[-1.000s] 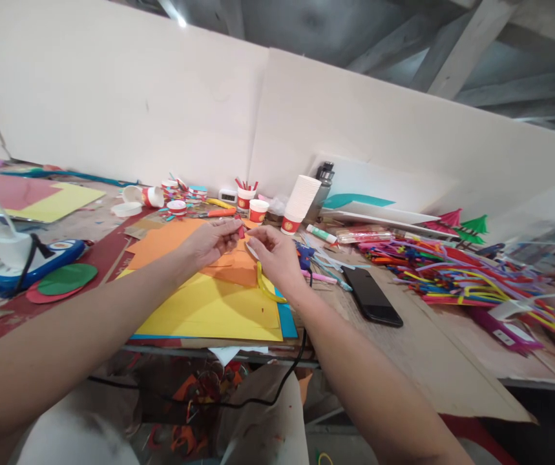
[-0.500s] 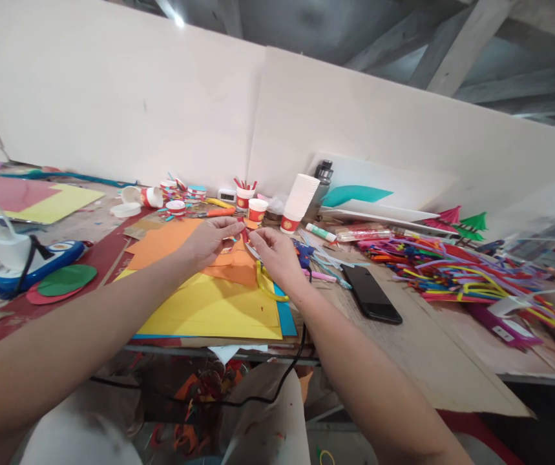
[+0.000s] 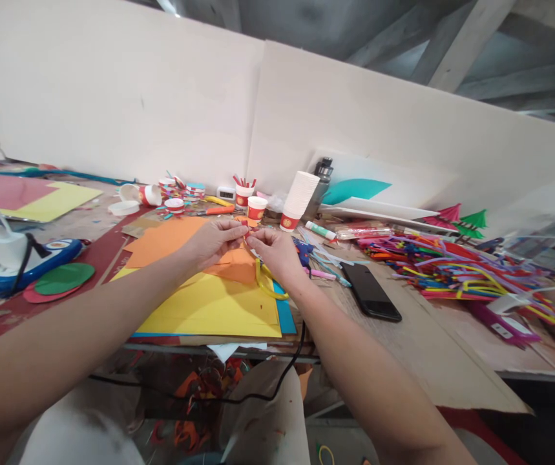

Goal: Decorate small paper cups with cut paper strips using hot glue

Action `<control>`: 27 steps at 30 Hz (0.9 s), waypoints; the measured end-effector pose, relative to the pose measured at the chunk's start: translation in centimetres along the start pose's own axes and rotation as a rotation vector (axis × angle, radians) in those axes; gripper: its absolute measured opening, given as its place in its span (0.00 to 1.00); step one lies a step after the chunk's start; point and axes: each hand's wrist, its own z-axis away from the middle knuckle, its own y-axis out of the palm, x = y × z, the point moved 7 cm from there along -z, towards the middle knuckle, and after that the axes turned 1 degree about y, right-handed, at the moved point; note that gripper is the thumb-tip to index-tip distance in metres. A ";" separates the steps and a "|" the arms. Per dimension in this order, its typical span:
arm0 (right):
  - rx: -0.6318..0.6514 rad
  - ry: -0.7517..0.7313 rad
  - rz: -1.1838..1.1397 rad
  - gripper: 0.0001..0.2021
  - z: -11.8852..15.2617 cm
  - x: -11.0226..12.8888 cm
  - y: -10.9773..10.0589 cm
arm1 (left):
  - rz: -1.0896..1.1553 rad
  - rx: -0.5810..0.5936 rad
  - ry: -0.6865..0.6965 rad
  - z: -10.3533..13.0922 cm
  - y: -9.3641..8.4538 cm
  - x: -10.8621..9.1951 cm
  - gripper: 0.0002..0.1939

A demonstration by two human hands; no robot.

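My left hand (image 3: 216, 242) and my right hand (image 3: 272, 252) meet fingertip to fingertip above the stacked paper. Pinched between them is a small red piece (image 3: 247, 234), mostly covered by the fingers; its exact shape cannot be made out. Orange paper (image 3: 168, 236) lies under and beside my left hand, on top of a yellow sheet (image 3: 209, 307). Yellow-handled scissors (image 3: 270, 287) rest beneath my right hand, their blades partly hidden. Just right of that hand is a blue glue gun (image 3: 303, 248), partly covered. A red-and-white paper cup (image 3: 256, 209) stands behind the fingers.
A stack of paper cups (image 3: 299, 201) leans at the back. To the right lie a black phone (image 3: 371, 290) and a heap of coloured pipe cleaners (image 3: 451, 265). A blue power strip (image 3: 37, 265) and green paper discs (image 3: 64, 279) sit left. A black cable (image 3: 287, 374) hangs over the edge.
My hands have drawn closer together, and the fingertips now cover more of the small red piece. The things on the table have stayed in place; the view shifted slightly.
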 end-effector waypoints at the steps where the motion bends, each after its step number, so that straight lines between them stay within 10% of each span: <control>1: -0.004 0.004 -0.003 0.10 0.0 0.0 0.0 | 0.011 -0.005 -0.010 0.0 -0.1 0.1 0.11; 13: 0.044 -0.102 0.324 0.12 0.4 1.5 -1.3 | -0.016 -0.033 0.012 -0.2 -0.7 -0.5 0.10; 21: 0.302 0.003 0.869 0.07 1.6 -1.6 -2.1 | -0.059 -0.022 -0.066 -0.8 -2.0 -0.7 0.06; 27: 0.244 0.032 0.837 0.13 2.0 -1.9 -1.7 | -0.045 -0.145 -0.157 -0.9 -3.0 -0.2 0.03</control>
